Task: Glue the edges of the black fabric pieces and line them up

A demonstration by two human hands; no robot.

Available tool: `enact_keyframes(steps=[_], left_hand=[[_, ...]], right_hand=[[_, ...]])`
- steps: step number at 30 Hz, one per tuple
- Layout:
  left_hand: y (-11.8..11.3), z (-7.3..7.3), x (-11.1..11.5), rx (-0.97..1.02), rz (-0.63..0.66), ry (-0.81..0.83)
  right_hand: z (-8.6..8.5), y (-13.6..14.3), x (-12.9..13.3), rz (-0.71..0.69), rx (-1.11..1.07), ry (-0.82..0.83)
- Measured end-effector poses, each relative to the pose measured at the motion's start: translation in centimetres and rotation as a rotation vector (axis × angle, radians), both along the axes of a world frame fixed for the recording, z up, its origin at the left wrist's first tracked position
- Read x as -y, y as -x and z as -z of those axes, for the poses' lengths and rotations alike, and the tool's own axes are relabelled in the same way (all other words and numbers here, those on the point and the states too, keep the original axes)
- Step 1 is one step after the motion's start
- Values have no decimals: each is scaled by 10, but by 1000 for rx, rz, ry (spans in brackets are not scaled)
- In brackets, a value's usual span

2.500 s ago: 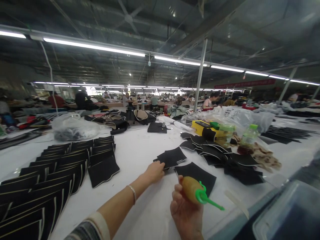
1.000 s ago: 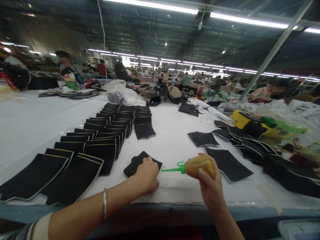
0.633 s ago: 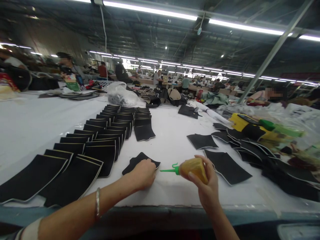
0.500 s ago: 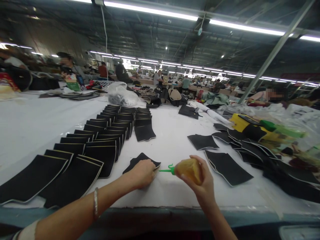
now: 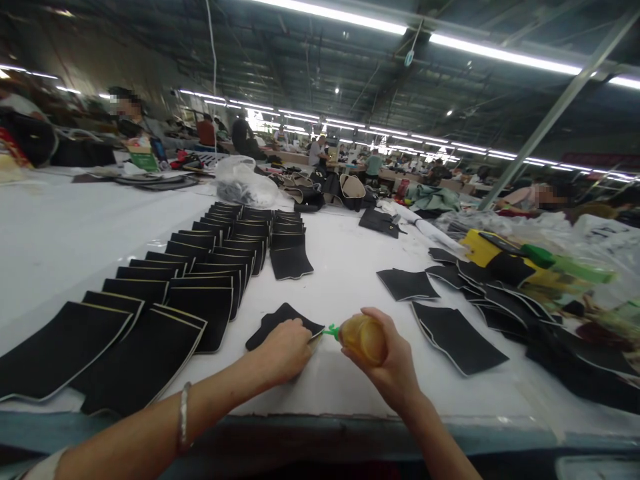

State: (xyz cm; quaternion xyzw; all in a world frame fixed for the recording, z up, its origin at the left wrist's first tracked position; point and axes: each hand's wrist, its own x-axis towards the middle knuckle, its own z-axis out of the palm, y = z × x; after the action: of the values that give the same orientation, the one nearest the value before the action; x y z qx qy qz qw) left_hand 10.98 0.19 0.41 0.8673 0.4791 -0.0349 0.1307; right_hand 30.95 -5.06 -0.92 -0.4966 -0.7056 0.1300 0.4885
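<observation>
My left hand [image 5: 286, 350] is closed on a black leather-like piece [image 5: 285, 320], its fingers at the right edge; the fingertips are partly hidden. My right hand [image 5: 390, 357] grips an amber squeeze bottle [image 5: 364, 339] lying sideways. Its green nozzle [image 5: 331, 330] points left, and the tip meets the edge of the piece or is very close to it. To the left, overlapping rows of black pieces [image 5: 200, 313] with pale edges run away from me. A loose black piece [image 5: 457, 337] lies right of the bottle, with a smaller black piece [image 5: 406, 285] behind it.
A heap of black pieces [image 5: 500, 297] lies at the right beside a yellow box [image 5: 480, 247] and clear plastic. A plastic bag [image 5: 245, 183] and dark bags [image 5: 345, 190] stand at the back of the white table [image 5: 340, 267]. Several people sit or stand farther off.
My right hand has moved the bottle left, bringing its nozzle up to the edge of the black piece. The left hand keeps its hold there.
</observation>
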Motion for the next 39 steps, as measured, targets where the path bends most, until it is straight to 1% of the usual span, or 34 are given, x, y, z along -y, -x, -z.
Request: enact_keyframes(steps=[3,7,10,13,16,19,24,29,35,39], left_hand=[[0,3,1,-2,1,-18],[2,5,1,-4,25,-42],[3,9,1,12,38,-52],[5,16,2,53,20,-53],[7,21,3,82,-11,-17],[10,22,5,102,-17,19],[14,21,4,148,23,32],[17,19,4,183,24,62],[19,19,3,186,27,82],[19,21,2,177,45,78]], right_hand=[[-2,-1,-1,-14,-22,37],[-1,-4,-4,32,-41,42],[0,-6,-5,-6,-68,76],[0,-8,-4,-54,-130,125],[0,-10,-4,-32,-188,135],[2,-11,-3,-4,-205,135],[5,-10,1,-64,-265,204],[6,-7,3,2,-313,180],[9,-2,11,-90,-344,269],[10,-2,13,-6,-325,235]])
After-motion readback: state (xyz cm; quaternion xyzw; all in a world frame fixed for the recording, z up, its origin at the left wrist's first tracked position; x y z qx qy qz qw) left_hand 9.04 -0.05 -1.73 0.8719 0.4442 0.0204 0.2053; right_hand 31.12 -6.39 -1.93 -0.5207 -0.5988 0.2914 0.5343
